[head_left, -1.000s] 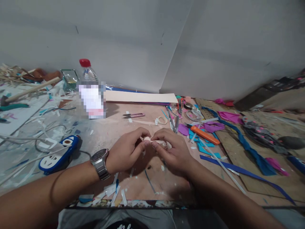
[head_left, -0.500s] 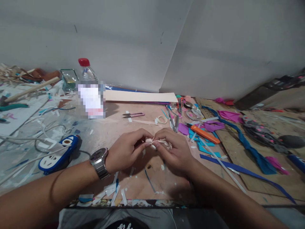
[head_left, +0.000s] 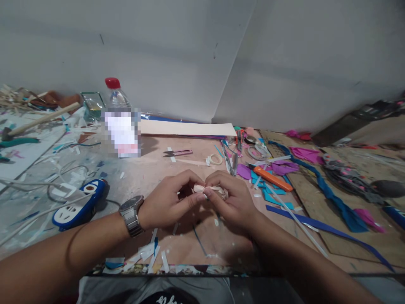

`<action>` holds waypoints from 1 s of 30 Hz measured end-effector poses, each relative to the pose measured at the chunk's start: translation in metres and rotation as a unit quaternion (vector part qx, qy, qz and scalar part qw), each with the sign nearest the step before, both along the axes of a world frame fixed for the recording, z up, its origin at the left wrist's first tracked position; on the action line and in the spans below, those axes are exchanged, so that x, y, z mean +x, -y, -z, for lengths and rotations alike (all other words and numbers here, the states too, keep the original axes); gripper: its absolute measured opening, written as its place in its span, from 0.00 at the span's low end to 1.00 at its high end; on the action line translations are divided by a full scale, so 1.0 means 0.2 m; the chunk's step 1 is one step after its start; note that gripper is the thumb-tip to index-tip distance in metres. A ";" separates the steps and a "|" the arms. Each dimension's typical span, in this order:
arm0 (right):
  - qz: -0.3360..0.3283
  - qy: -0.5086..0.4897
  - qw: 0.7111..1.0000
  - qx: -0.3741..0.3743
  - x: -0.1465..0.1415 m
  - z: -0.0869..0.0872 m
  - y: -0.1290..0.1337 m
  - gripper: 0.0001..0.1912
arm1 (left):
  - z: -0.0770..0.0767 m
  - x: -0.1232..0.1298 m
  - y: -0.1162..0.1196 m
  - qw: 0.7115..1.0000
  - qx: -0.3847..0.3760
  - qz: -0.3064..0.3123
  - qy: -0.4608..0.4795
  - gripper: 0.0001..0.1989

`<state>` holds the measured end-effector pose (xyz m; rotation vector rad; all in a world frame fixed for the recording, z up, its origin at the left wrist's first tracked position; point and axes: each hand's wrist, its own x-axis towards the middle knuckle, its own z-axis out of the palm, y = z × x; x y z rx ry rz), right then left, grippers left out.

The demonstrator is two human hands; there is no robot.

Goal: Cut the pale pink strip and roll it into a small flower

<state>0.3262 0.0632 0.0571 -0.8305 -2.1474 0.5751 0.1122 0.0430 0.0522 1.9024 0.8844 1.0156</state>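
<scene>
A small pale, cream-pink folded piece (head_left: 200, 190), perhaps paper, is held between both hands over the middle of the table. My left hand (head_left: 171, 196), with a metal watch on its wrist, pinches the left side of it between thumb and fingers. On the other side, my right hand (head_left: 232, 198) grips the piece, its fingers curled round it and partly hiding it. The thumbs nearly meet at the front. Just beyond the hands lie small pink-handled snips (head_left: 178, 153) and a cream tape roll (head_left: 216, 159).
An orange cutter (head_left: 272, 178) and coloured scraps lie at the right, beside a blue strip (head_left: 325, 188). Behind are a pale paper stack (head_left: 186, 128) and a red-capped bottle (head_left: 117, 95). At left sits a power strip (head_left: 79, 204) with cables.
The left thumb has shifted slightly to the right, closer to the right thumb. The pale piece shows a broader rounded fold between the fingers.
</scene>
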 end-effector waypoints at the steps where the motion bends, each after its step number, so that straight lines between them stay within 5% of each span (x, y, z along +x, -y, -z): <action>1: -0.003 0.001 1.000 -0.005 0.00 0.00 0.00 0.07 | 0.00 0.00 0.00 1.000 -0.001 -0.003 -0.002 0.10; 16: -0.010 0.011 0.997 0.078 0.00 0.00 -0.02 0.06 | 0.01 -0.02 -0.02 0.998 0.030 -0.036 -0.049 0.06; 30: -0.007 0.036 0.998 0.049 0.00 -0.02 0.00 0.04 | 0.02 -0.02 -0.02 0.998 0.018 -0.036 -0.054 0.06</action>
